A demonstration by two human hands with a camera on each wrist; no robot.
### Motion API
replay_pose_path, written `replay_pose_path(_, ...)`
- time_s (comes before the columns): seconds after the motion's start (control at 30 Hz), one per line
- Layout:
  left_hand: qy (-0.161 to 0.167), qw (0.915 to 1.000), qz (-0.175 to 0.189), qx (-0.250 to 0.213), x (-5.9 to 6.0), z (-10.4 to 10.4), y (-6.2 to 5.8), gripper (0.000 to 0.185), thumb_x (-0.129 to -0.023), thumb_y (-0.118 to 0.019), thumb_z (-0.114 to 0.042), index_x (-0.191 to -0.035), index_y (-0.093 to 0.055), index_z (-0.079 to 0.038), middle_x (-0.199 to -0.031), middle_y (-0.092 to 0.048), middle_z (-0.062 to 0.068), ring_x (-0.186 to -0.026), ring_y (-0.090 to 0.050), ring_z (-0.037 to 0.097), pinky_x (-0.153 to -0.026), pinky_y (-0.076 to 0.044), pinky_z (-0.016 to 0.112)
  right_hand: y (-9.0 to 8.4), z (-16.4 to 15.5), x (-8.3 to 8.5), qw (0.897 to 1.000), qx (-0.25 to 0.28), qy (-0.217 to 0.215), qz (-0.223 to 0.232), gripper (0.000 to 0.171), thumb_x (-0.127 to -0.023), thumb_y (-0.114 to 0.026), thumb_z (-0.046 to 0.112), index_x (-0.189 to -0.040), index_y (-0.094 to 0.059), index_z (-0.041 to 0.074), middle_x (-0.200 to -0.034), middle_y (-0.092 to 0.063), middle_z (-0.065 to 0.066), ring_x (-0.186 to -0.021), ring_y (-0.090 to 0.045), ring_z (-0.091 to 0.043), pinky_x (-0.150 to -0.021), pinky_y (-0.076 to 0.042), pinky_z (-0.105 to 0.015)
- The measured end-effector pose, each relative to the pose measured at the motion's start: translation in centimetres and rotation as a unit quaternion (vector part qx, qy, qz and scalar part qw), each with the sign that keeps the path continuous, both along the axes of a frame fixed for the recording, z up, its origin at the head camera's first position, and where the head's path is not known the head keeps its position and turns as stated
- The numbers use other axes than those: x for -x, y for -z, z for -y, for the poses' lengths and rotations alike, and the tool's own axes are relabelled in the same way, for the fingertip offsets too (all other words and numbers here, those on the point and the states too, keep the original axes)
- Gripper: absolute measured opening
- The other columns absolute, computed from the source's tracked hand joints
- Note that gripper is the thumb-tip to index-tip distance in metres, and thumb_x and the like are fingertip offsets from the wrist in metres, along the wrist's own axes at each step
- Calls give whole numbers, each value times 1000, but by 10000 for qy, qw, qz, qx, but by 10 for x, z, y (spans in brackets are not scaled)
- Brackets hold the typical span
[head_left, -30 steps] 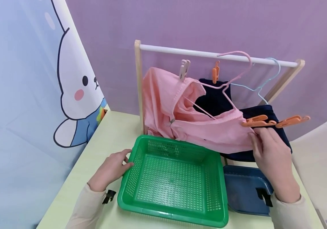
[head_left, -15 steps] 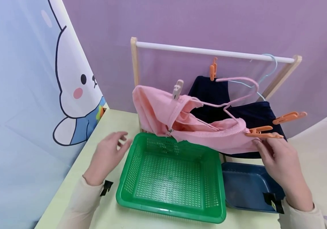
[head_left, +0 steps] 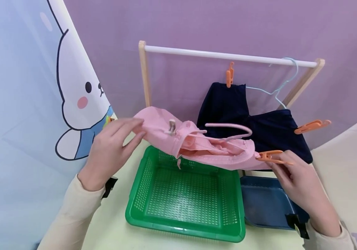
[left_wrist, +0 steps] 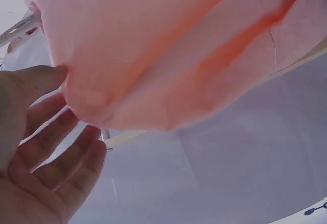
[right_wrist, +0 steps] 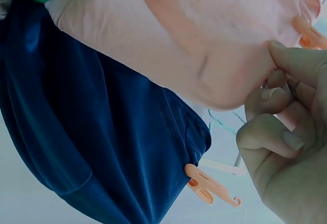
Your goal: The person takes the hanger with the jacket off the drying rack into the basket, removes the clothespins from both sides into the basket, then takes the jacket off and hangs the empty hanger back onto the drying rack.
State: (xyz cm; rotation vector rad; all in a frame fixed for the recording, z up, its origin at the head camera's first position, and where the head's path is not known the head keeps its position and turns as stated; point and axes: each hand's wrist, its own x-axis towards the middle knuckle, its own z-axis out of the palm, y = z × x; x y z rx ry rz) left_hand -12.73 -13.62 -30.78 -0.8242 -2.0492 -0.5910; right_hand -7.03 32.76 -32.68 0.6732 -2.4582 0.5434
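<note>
A pink zip-up garment [head_left: 158,133] on a pink hanger [head_left: 232,125] is held over the green basket [head_left: 183,230], its zipped neck opening facing up. A pale clothespin [head_left: 172,126] stands on one shoulder and an orange clothespin [head_left: 269,156] on the other. With thumb and finger, my right hand [head_left: 300,184] pinches the shoulder by the orange clothespin. My left hand [head_left: 108,149] is at the opposite shoulder; in the left wrist view its thumb tip meets the edge of the pink cloth [left_wrist: 127,45] and the fingers spread loosely below.
Behind, a navy garment [head_left: 223,104] hangs by a light-blue hanger [head_left: 282,88] from the rack's white rail [head_left: 197,52], with orange clothespins at both shoulders. A dark blue tray [head_left: 269,205] sits right of the basket.
The pink garment on its hanger has come off the rail, down and toward me. My left hand has left the basket rim and risen to the garment's left shoulder.
</note>
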Motion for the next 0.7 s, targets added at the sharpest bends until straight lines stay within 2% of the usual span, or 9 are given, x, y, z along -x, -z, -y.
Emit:
replay_pose_path(0.13,-80,9992,239,305,-8,7,11,22,-92,-74,-20,-107,-74,-4,-97,-74,9,-87,-70,24,-73,-58,42,4,4,-4,9994,44,-206,259,30,-79,-75,-13,-103,-72,6,-85,-58,5,-64,-40,-3,-52,-33,-13)
replay_pose_path(0.3,-75,9948,847,553,-26,15,27,23,-98,-67,-29,-105,-75,-8,-95,-75,5,-84,-72,20,-71,-59,38,15,5,-11,9976,11,-390,577,34,-75,-78,-12,-97,-70,11,-81,-52,13,-60,-40,1,-52,-33,-12)
replay_pose_path(0.47,-24,9881,1437,544,-40,19,51,13,-91,-76,-22,-99,-76,-11,-91,-74,-1,-79,-70,12,-67,-58,33,34,8,-18,9937,-63,-471,1019,27,-83,-78,-2,-89,-65,21,-77,-46,19,-61,-39,3,-53,-33,-11)
replay_pose_path(0.6,-229,9779,2002,556,-51,22,77,13,-84,-82,-16,-95,-75,-16,-89,-72,-8,-76,-67,4,-65,-57,27,50,13,-23,9880,-57,-488,1464,30,-86,-77,1,-88,-61,27,-77,-46,21,-60,-40,4,-52,-35,-13)
replay_pose_path(0.7,-346,9640,2563,614,-58,23,96,12,-85,-82,-16,-92,-74,-19,-85,-69,-13,-73,-62,-1,-62,-55,24,62,17,-26,9808,23,-466,1894,31,-88,-76,3,-89,-60,29,-76,-45,21,-61,-42,3,-50,-38,-16)
